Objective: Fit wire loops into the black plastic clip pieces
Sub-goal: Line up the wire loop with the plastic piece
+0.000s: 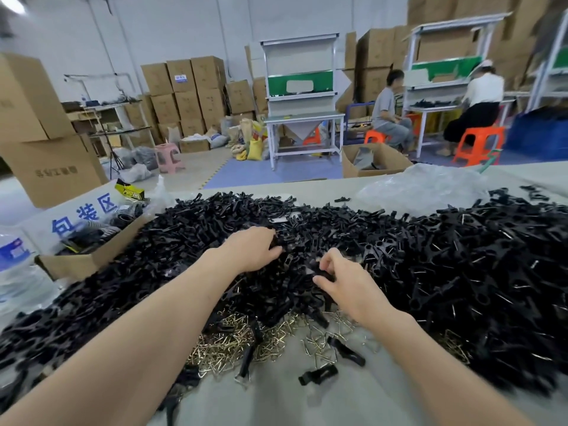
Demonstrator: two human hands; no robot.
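Black clip pieces (430, 256) sit gripped in left hand (255, 250) and right hand (341, 281) fingers.

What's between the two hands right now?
Head view: black clip pieces of the heap fill the gap between left hand and right hand.

A wide heap of clip pieces (461, 256) covers the middle and far part of the surface (276, 404), from left to right. In front of it, nearer the person, lies a smaller spread of wire loops (227, 342) with a few stray clips (318, 374) among them. The left hand (255, 250) and right hand (341, 281) rest side by side on the heap's middle. A cardboard box (86, 262) sits at the heap's left edge; a plastic bag (424, 186) lies behind it on the right.
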